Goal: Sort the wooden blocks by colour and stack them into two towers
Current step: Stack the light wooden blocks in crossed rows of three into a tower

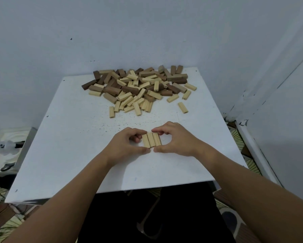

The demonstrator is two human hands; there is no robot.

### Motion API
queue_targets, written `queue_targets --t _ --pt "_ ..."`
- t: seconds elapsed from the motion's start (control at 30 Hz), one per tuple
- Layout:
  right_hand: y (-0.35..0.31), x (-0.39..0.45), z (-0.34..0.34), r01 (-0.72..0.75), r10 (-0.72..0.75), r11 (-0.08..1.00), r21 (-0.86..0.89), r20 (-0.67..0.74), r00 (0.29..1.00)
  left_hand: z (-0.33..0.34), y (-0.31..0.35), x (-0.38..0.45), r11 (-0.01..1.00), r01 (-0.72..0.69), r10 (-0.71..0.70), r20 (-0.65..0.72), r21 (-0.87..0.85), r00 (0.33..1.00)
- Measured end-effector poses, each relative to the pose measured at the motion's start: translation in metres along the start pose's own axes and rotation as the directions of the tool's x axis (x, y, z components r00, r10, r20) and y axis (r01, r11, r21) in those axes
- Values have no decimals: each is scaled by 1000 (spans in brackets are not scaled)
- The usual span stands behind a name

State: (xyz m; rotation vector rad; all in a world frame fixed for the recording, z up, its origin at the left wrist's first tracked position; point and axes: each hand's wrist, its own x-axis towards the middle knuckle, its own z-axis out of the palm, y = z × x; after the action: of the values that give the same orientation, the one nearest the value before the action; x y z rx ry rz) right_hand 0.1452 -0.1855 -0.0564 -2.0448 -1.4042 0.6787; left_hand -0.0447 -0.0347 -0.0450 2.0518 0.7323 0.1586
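Curling round a row of three light blocks [151, 139] from both sides, thumbs meeting just below the near ends. Left hand [125, 143]: forefinger bending over to touch the far top corner of the leftmost block, thumb stretching along the table under the row, remaining fingers tucking into the palm, a small gap showing between palm and block. Right hand [176, 138]: fingertips pressing down on the far end of the rightmost block, thumb lying flat toward the left thumb, nearly touching it. Narrow grip on both sides, closing on the row rather than spreading wide.

Lying side by side, long faces touching, pointing away from the body, flat on the white table [73, 155] near its front middle. Whether a second layer is sitting beneath the three: cannot tell.

Stretching in from the lower corners, two bare forearms, crossing the table's near edge.

Further out, well apart from the hands, sprawling across the back of the table against the wall: a mixed heap of blocks [138, 86], dark brown and pale ones jumbling together. Straying from its near edge, several single pale blocks, one lone pale block [182, 107] lying off to the right.

Beyond the table, showing at the left, a crumpled cloth [5, 148] on a low surface.
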Motion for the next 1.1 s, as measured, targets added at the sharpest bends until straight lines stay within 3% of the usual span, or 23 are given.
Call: queue_targets --t 0.13,0.6,1.1 --pt "-2 2 -6 -6 6 1000 10 57 998 0 2 0 1000 14 -13 24 -15 1000" --pt "-7 1 4 -7 6 1000 -7 -64 998 -2 7 -2 999 7 -5 53 -40 999" --pt "-9 0 6 -21 18 999 -41 -60 998 -2 7 0 999 6 -4 60 -39 998"
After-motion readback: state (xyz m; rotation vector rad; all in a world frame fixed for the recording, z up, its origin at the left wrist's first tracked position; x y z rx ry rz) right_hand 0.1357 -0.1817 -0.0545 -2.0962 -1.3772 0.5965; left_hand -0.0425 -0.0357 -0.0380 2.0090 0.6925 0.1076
